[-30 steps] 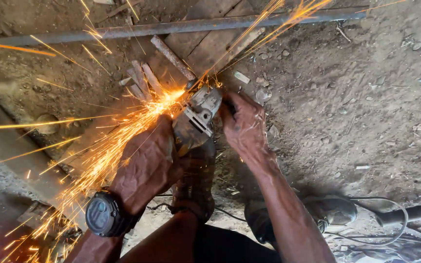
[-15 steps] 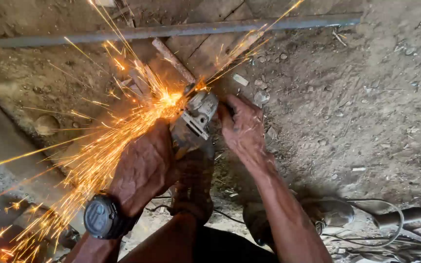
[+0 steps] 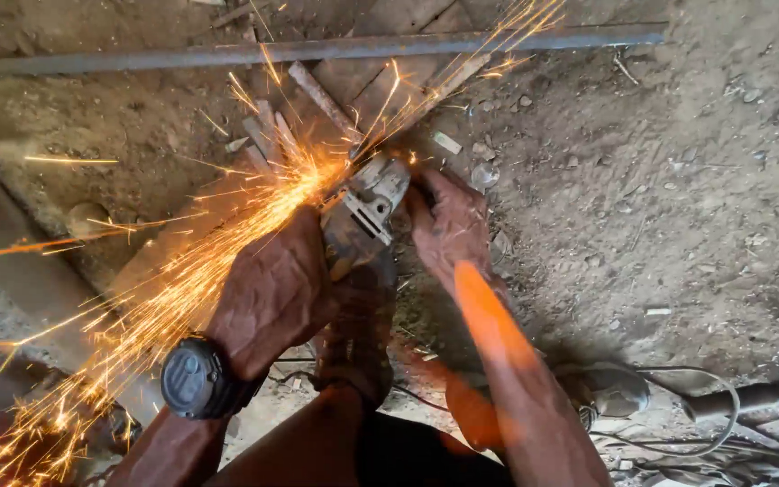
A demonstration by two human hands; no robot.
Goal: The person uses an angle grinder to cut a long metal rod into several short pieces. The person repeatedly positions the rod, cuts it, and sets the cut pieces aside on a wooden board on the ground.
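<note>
A: 2 hands, 1 angle grinder [image 3: 367,212]. Left hand [image 3: 272,289], wearing a black wristwatch [image 3: 196,377], is clenched around the grinder body; right hand [image 3: 453,225] is closed on its far side by the head.

B: Step in hand?

A: Cutting, judging by sparks [image 3: 182,280] streaming left off short metal bars [image 3: 268,135] on the dirt floor [image 3: 678,180].

B: Position of item?

A: Grinder sits between both grips, disc end just ahead of the knuckles, touching the bars.

B: Next move?

A: Likely calls for steady pressure and a firm hold. 1 long steel bar [image 3: 317,50] lies beyond, well apart.
</note>
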